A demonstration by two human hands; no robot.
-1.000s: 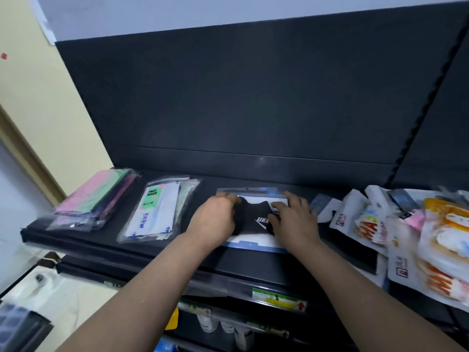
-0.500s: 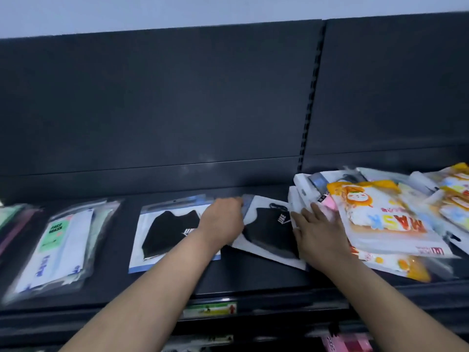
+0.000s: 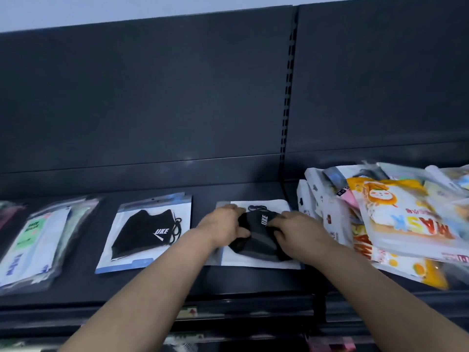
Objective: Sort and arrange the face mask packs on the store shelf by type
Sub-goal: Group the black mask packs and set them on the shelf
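Note:
A black mask pack on a white card lies flat at the middle of the dark shelf. My left hand holds its left edge, thumb on the black mask. My right hand grips its right side, fingers curled onto the mask. A matching black mask pack lies apart to the left, untouched. Further left sits a stack of white and green face mask packs. A jumbled pile of colourful mask packs fills the right end.
The dark back panel with a slotted upright rises behind the shelf. Pinkish packs show at the far left edge. Lower shelves with price labels sit below the front edge.
The view swung right. The second black mask pack moved out from the pile's edge and now lies square on the shelf. My right hand left the pile and joined my left hand on that pack.

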